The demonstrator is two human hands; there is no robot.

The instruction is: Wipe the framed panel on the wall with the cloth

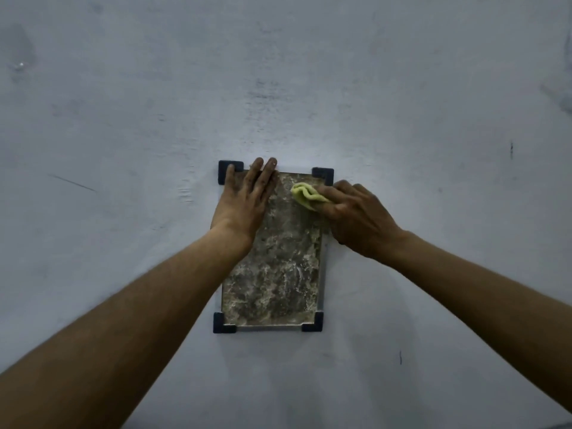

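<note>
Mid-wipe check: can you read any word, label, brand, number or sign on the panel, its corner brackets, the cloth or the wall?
No readable text anywhere in the head view.
panel: mottled grime only, no lettering.
corner brackets: plain dark, unmarked.
cloth: plain yellow-green, no tag showing.
wall: smudges and small dark marks, no writing.

A pale blue-grey painted wall (402,88) fills the view, smudged and scuffed. A small bright speck (21,64) sits at upper left, a thin dark scratch (72,182) lower down, and a short dark mark (511,150) at right.
</note>
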